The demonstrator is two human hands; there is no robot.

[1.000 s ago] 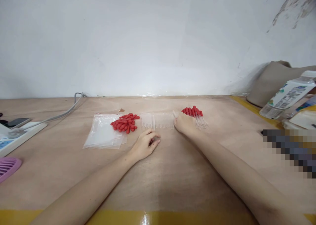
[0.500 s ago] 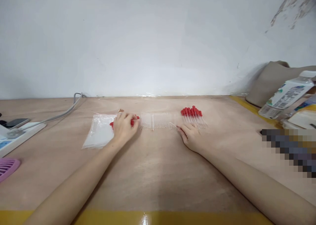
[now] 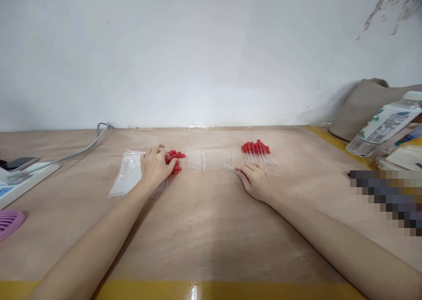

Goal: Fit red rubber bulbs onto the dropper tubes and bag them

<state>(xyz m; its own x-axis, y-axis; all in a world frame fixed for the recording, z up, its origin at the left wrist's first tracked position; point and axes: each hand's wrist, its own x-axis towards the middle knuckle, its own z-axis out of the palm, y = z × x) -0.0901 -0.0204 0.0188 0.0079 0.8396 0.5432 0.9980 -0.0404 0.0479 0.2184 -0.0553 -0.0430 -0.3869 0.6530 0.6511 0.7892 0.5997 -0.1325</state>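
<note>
Left forearm (image 3: 100,234) ran in from lower left, right forearm (image 3: 336,247) from lower right, both bare, angled inward. Left hand (image 3: 156,166) was palm down, fingers (image 3: 161,152) curled, thumb (image 3: 172,164) apart, some fingertips hidden. Right hand (image 3: 255,181) was low, knuckles up, thumb and index finger pinched together. Hands well apart.
</note>
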